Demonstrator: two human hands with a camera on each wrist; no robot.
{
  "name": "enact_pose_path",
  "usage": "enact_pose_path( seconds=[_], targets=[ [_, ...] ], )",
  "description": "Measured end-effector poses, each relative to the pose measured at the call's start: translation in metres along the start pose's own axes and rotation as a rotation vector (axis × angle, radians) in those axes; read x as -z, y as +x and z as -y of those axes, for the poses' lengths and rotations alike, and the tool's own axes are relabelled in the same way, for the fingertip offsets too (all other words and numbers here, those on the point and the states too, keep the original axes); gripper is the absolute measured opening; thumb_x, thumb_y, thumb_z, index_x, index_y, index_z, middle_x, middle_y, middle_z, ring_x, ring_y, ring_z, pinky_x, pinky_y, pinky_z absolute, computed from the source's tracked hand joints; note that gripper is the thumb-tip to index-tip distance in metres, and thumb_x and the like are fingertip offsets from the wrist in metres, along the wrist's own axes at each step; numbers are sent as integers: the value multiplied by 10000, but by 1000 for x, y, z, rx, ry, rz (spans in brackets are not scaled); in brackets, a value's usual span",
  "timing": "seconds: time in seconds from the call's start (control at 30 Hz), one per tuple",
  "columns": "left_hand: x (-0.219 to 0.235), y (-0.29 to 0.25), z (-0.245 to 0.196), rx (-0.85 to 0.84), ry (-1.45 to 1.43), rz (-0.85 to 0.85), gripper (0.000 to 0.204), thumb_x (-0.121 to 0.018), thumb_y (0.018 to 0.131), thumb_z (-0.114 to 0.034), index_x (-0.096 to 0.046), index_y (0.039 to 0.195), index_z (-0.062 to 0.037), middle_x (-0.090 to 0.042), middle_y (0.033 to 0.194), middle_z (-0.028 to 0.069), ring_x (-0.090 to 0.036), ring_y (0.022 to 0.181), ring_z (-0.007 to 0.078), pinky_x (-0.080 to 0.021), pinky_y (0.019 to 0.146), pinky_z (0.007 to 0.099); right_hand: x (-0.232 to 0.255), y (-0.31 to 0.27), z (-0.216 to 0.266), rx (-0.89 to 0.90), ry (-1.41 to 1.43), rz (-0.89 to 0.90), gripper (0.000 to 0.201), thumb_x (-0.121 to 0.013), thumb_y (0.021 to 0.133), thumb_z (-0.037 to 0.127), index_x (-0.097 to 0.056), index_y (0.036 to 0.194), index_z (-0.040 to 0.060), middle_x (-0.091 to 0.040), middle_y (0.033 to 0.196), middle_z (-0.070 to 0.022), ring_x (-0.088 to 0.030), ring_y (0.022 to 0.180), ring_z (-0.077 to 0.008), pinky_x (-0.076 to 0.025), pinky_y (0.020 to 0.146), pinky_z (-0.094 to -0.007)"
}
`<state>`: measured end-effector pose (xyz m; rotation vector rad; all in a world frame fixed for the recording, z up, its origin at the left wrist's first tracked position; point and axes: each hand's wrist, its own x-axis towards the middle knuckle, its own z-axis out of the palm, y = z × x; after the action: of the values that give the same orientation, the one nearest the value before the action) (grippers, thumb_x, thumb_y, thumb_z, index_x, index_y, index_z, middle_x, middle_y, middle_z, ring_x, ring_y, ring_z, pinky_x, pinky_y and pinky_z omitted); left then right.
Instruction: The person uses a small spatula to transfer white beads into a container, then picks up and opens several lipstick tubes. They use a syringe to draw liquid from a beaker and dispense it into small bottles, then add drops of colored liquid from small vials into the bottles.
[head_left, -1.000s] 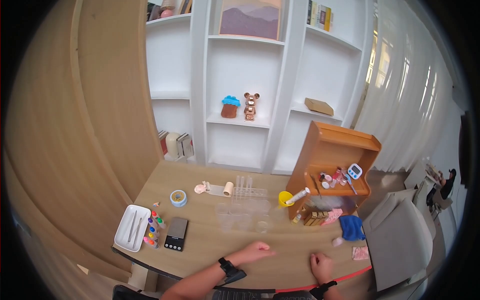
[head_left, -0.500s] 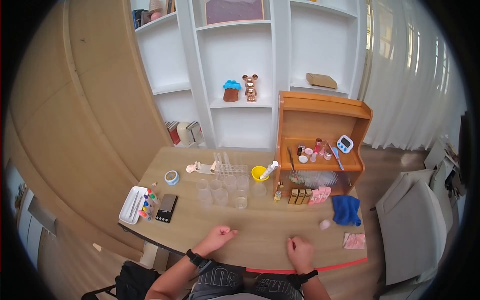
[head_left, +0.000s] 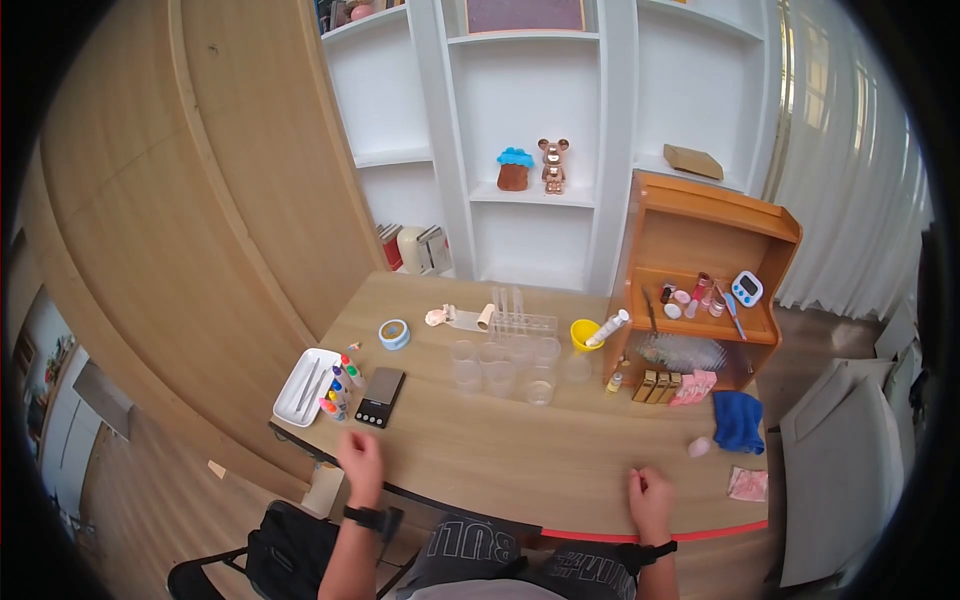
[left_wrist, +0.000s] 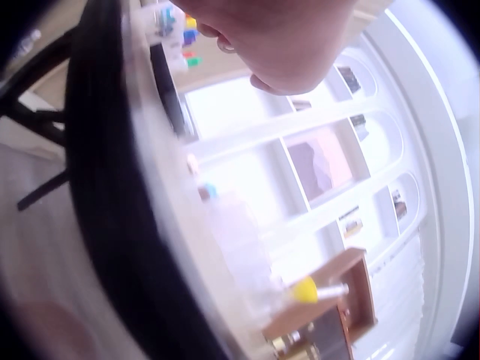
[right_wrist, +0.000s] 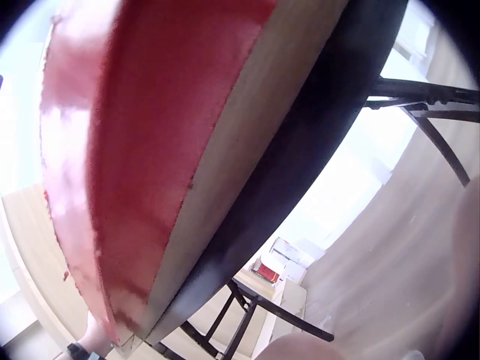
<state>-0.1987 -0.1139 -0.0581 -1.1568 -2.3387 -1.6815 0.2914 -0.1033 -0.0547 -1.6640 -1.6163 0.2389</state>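
Observation:
In the head view my left hand [head_left: 360,460] is over the table's front left edge, fingers loosely curled and holding nothing. Just beyond it are a black-and-grey digital scale [head_left: 380,397] and several small bottles with coloured caps [head_left: 338,390]. A white tray [head_left: 306,388] with slim metal tools stands left of the bottles. The left wrist view shows this hand [left_wrist: 270,37] large at the top, its fingertips partly hidden. My right hand [head_left: 650,498] rests near the red-taped front edge, loosely curled and with nothing visible in it. A pink egg-shaped sponge [head_left: 699,447] lies beyond it.
Clear cups [head_left: 500,370], a tube rack [head_left: 525,325] and a yellow bowl [head_left: 586,334] holding a white tube stand mid-table. A blue tape roll [head_left: 394,334] is behind the scale. At right are a wooden cabinet [head_left: 700,215], blue cloth [head_left: 738,421] and pink cloth [head_left: 748,484].
My left hand has moved left, from the front middle of the table to near the scale and bottles. The right hand stays by the front edge. The head view has shifted.

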Motion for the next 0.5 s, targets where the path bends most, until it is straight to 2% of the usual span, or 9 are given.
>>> enact_pose_path(
  seconds=[0.03, 0.1, 0.2, 0.23, 0.43, 0.5],
  targets=[
    [7, 22, 17, 10, 5, -111, 167, -682, 855, -100, -561, 919, -5, -636, 873, 130, -541, 743, 203, -446, 656, 378, -1, 1, 1, 12, -4, -5, 226, -696, 894, 168, -628, 758, 1, -594, 649, -186, -591, 590, -377, -442, 543, -450],
    [19, 56, 40, -46, -20, -190, 469, -751, 810, -95, -533, 1210, 13, -594, 1201, 152, -561, 1038, 237, -470, 852, 390, 0, 1, 3, 32, -16, -21, 228, -700, 890, 165, -623, 748, 4, -591, 646, -183, -586, 587, -378, -440, 542, -456],
    [18, 76, 53, -116, -53, -117, 817, -824, 753, -101, -396, 1439, 20, -520, 1345, 170, -503, 1256, 287, -439, 1027, 413, 4, 3, 9, 58, -73, -11, 229, -707, 881, 158, -614, 733, 10, -586, 639, -179, -583, 587, -379, -439, 543, -465],
    [19, 81, 59, -77, -42, -7, 949, -846, 744, -82, -309, 1522, 9, -499, 1388, 185, -497, 1316, 308, -408, 1110, 410, 4, 3, 10, 62, -82, -9, 228, -709, 878, 155, -613, 731, 11, -587, 640, -179, -583, 588, -380, -440, 543, -466],
    [16, 83, 68, 91, -215, 156, 806, -806, 792, -34, -380, 1475, 21, -551, 1349, 180, -569, 1228, 273, -447, 1072, 391, 3, 5, 7, 66, -115, 22, 209, -695, 875, 160, -623, 742, 15, -604, 671, -182, -598, 631, -398, -461, 577, -485],
    [15, 82, 82, 58, -165, 131, 798, -810, 790, -41, -390, 1465, 30, -569, 1321, 179, -578, 1214, 271, -455, 1063, 387, 0, 3, 4, 53, -91, 4, 210, -705, 871, 149, -622, 742, 6, -596, 654, -184, -591, 620, -392, -452, 566, -474]
  ],
)
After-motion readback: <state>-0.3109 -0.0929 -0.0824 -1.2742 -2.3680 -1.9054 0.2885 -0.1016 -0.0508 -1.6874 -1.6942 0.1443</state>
